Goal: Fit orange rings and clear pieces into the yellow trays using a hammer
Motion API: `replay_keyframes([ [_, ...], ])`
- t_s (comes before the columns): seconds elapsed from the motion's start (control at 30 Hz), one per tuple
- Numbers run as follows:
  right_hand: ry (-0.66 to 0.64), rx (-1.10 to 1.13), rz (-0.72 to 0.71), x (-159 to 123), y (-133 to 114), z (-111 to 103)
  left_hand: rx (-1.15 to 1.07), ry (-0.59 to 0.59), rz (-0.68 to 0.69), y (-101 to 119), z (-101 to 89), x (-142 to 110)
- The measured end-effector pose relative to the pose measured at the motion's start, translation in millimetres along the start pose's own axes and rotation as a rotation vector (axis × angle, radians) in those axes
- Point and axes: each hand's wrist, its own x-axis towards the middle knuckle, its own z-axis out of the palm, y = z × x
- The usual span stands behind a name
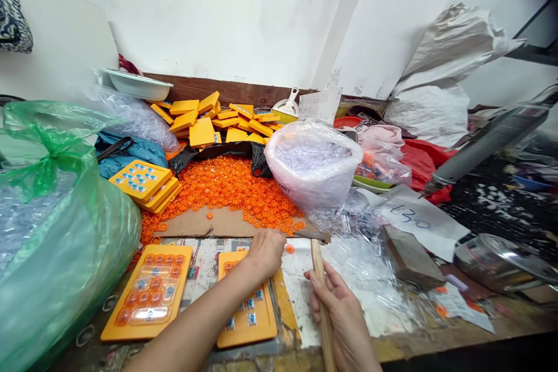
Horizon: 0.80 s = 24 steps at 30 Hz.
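My left hand [265,251] is closed, knuckles up, just above the top right corner of a yellow panel [255,325]. Its fingertips point away from me, so whatever they pinch is hidden. Blue-and-white switch-like pieces and some orange rings sit in that panel, partly behind my forearm. In my right hand [337,308] is a wooden stick [321,279], gripped upright with the fingers around it. One loose orange ring [290,249] lies between the hands. To the left, another yellow panel [181,279] carries orange rings and clear caps.
A heap of small orange rings [226,186] spreads on cardboard [187,224]. Behind it lie piled yellow panels [203,132]. A white bag of clear parts [311,168] stands right of it, a green bag [100,232] at left. A brown block [412,258] and metal pot [505,261] sit right.
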Motion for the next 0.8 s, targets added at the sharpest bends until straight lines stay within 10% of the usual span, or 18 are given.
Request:
replay_keyframes([
  [0.23, 0.005, 0.072, 0.044, -3.7, 8.7, -3.4, -0.012, -0.015, -0.069, 2.1, -2.3, 2.7],
  [0.57, -0.009, 0.014, 0.017, -2.9, 12.0, -1.2, -0.030, 0.122, -0.207, -63.0, -35.7, -16.0],
  [0.8, -0.018, -0.355, -0.188, -7.0, 18.7, -9.3, -0.140, 0.187, -0.138, -47.0, -30.8, -47.4],
])
